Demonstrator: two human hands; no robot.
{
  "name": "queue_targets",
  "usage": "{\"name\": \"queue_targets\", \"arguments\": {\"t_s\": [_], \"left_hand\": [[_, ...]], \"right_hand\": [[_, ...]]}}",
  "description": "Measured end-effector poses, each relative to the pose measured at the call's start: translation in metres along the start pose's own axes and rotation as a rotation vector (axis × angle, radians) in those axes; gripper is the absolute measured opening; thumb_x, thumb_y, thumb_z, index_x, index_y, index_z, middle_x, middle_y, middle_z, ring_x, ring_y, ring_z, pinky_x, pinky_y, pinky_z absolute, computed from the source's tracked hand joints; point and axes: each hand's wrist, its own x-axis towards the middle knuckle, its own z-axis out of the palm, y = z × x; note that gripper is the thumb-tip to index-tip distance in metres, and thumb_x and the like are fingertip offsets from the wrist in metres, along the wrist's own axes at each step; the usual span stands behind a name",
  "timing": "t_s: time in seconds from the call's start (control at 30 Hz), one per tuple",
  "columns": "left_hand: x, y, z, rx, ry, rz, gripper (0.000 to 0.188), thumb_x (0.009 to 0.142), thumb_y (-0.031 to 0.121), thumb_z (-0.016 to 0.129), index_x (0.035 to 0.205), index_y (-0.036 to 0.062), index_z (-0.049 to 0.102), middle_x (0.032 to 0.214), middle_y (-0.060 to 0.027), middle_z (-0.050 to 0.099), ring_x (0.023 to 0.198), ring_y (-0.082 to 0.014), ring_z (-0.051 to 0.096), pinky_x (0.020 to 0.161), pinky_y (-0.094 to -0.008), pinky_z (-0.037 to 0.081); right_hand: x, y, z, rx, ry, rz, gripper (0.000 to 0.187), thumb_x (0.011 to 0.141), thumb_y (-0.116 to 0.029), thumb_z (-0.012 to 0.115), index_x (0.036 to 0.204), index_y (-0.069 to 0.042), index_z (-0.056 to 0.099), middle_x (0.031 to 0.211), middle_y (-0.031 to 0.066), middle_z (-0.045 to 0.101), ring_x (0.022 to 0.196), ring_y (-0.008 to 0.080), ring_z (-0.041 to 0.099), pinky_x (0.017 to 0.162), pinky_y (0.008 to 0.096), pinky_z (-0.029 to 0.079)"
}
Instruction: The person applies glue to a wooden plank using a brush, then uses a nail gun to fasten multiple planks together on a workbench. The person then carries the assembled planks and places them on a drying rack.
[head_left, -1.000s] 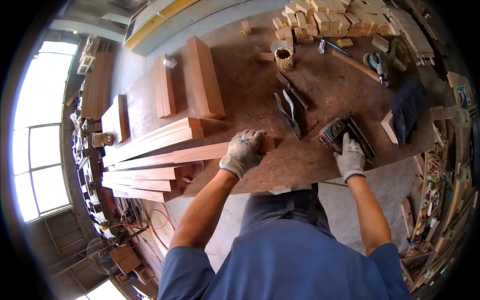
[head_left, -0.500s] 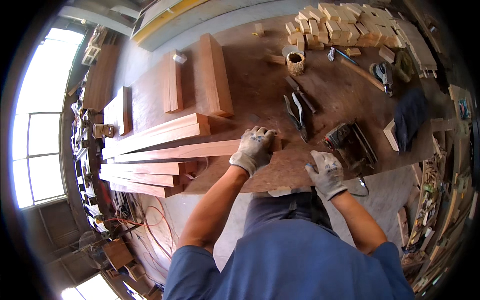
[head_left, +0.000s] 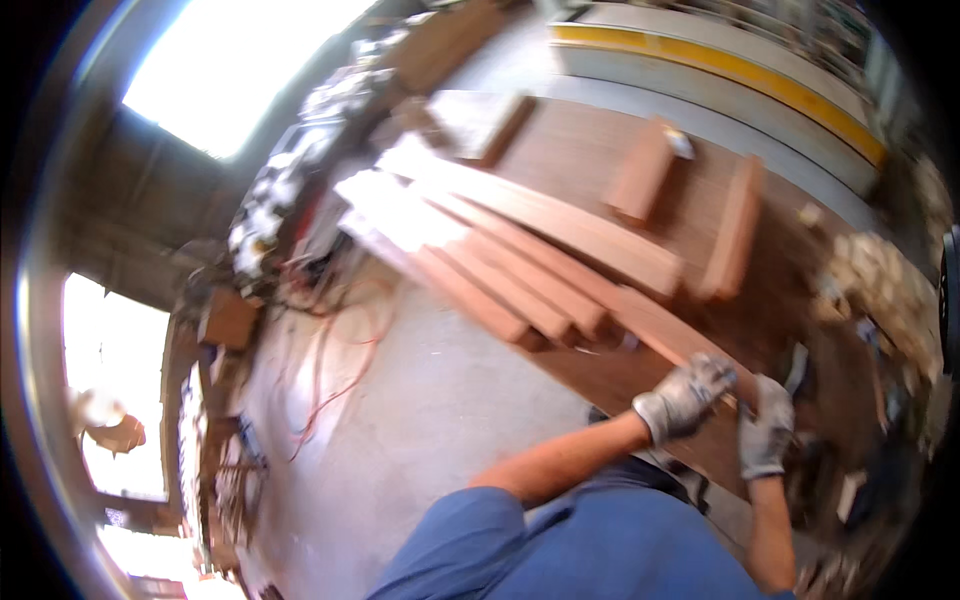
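Observation:
Both my hands wear pale work gloves. My left hand is closed at the near end of a long reddish wooden board, its fingers curled at the board's edge. Around the tip of that same board my right hand is closed, thumb side toward the left hand. Motion blurs the fingers of both. Several more long boards lie fanned out to the left, ends toward me. A thicker beam rests just beyond the held board.
Farther back on the brown worktable lie a short wooden block and another beam. A blurred pile of small pale blocks sits at the right. Red hoses trail over the floor at left. A yellow-striped machine stands behind.
The view has swung left and tilted, so the table appears turned. My right hand has come from its separate spot beside the power tool to the board's end, near my left hand.

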Motion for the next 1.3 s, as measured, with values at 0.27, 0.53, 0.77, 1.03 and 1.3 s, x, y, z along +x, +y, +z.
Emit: {"name": "queue_targets", "arguments": {"t_s": [0.27, 0.53, 0.77, 1.03, 1.3], "left_hand": [[-0.200, -0.070, -0.077, -0.110, -0.074, -0.468, 0.066, 0.082, 0.018, 0.079, 0.144, 0.0076, 0.059, 0.139, -0.0195, 0.065, 0.129, -0.0388, 0.061, 0.111, -0.0450, 0.050], [-0.278, -0.092, -0.049, -0.098, -0.139, -0.842, 0.043, 0.091, 0.033, 0.077, 0.129, 0.0148, 0.072, 0.127, -0.0167, 0.073, 0.119, -0.0389, 0.067, 0.102, -0.0483, 0.055], [-0.220, -0.085, -0.019, -0.133, -0.143, -0.692, 0.043, 0.089, 0.032, 0.079, 0.127, 0.0151, 0.074, 0.122, -0.0124, 0.075, 0.116, -0.0358, 0.069, 0.098, -0.0472, 0.057], [-0.194, -0.031, -0.006, -0.153, -0.186, -0.801, 0.043, 0.089, 0.028, 0.081, 0.127, 0.0090, 0.074, 0.123, -0.0156, 0.076, 0.117, -0.0354, 0.070, 0.102, -0.0451, 0.055], [-0.134, 0.005, -0.003, -0.151, -0.194, -0.653, 0.042, 0.086, 0.020, 0.082, 0.125, 0.0082, 0.073, 0.121, -0.0157, 0.076, 0.115, -0.0362, 0.070, 0.099, -0.0453, 0.056]], "right_hand": [[0.041, -0.010, 0.063, -0.163, -0.288, 0.308, 0.084, 0.068, -0.022, 0.095, 0.140, -0.002, 0.058, 0.135, 0.0216, 0.062, 0.130, 0.0418, 0.055, 0.112, 0.0515, 0.043], [0.100, -0.051, 0.064, -0.195, -0.492, 0.254, 0.053, 0.074, -0.041, 0.089, 0.108, -0.006, 0.070, 0.111, 0.0192, 0.072, 0.108, 0.0392, 0.069, 0.096, 0.0510, 0.053], [0.071, -0.023, 0.047, 0.101, -0.060, 0.252, 0.048, 0.088, -0.046, 0.078, 0.115, -0.006, 0.072, 0.112, 0.0176, 0.074, 0.108, 0.0379, 0.070, 0.095, 0.0495, 0.054], [-0.004, 0.086, 0.022, -0.259, -0.484, 0.913, 0.057, 0.089, -0.041, 0.077, 0.127, -0.002, 0.061, 0.126, 0.0263, 0.068, 0.120, 0.0433, 0.066, 0.104, 0.0516, 0.053], [-0.020, 0.125, 0.033, 0.214, -0.330, 1.010, 0.035, 0.089, -0.028, 0.079, 0.106, -0.001, 0.065, 0.094, 0.0155, 0.071, 0.088, 0.0311, 0.071, 0.079, 0.0439, 0.058]]}}
